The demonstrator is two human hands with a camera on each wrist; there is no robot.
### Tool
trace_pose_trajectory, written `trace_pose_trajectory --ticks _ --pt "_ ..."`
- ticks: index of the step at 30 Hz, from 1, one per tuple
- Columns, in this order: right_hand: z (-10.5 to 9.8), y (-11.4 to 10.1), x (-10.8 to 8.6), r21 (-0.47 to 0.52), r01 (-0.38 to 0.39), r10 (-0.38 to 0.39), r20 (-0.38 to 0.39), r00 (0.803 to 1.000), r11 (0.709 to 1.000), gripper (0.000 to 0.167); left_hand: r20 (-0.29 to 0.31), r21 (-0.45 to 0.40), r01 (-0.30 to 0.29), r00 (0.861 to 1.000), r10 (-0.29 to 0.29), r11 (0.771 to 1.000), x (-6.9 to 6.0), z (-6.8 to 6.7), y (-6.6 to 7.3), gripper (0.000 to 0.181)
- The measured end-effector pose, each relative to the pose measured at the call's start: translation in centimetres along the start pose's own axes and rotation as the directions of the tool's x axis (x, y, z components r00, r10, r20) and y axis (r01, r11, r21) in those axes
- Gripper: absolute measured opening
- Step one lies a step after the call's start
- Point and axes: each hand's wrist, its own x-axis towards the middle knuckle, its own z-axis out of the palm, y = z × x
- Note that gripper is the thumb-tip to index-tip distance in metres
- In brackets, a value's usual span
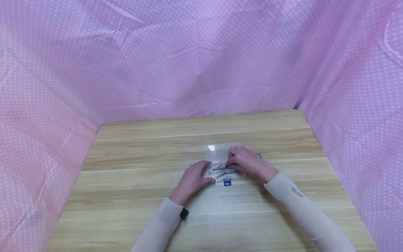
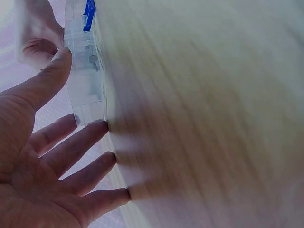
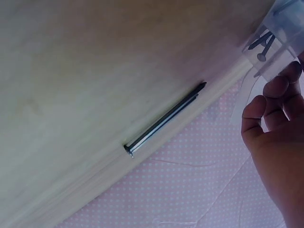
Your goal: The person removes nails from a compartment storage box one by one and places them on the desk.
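Observation:
A clear plastic box (image 1: 240, 176) lies on the table with its lid (image 1: 217, 153) folded back. Several metal nails (image 1: 219, 176) lie loose inside it. My left hand (image 1: 192, 179) holds the box's left end, thumb at the front corner and forefinger toward the back. In the left wrist view, the left hand's (image 2: 28, 173) other fingers spread down to the tabletop. My right hand (image 1: 247, 161) reaches into the box from the right, fingers bent among the nails; its fingertips are partly hidden. The right wrist view shows this right hand (image 3: 278, 137) beside the box wall.
Two long nails (image 3: 164, 119) lie side by side on the wooden table (image 1: 141, 196), right of the box. A blue latch (image 1: 227, 182) sticks out at the box's front. Pink dotted cloth (image 1: 157, 70) hangs around the table's back and sides.

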Motion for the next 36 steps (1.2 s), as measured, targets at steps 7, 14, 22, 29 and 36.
trace_pose_trajectory --ticks 7,14,22,29,36 --pt "0.02 0.01 0.24 0.015 0.000 0.000 0.013 1.000 1.000 0.009 0.000 -0.005 0.004 1.000 -0.004 1.000 0.06 0.02 -0.04 0.067" --pt "-0.13 0.02 0.59 0.005 0.015 -0.015 0.024 1.000 1.000 0.010 -0.004 -0.004 0.006 1.000 -0.006 1.000 0.07 -0.06 0.00 0.067" --pt "-0.08 0.14 0.61 0.044 -0.005 0.002 0.050 0.999 0.999 0.008 0.003 -0.009 0.009 1.000 -0.009 1.000 0.03 -0.10 0.16 0.067" --pt "-0.22 0.03 0.45 0.060 -0.017 0.015 0.042 0.999 0.998 0.007 -0.002 -0.001 0.007 1.000 -0.007 1.000 0.06 -0.14 0.19 0.067" --pt "-0.60 -0.33 0.29 0.095 -0.057 0.053 0.049 0.997 0.994 0.008 -0.004 0.007 0.004 1.000 -0.004 1.000 -0.01 -0.14 0.09 0.067"
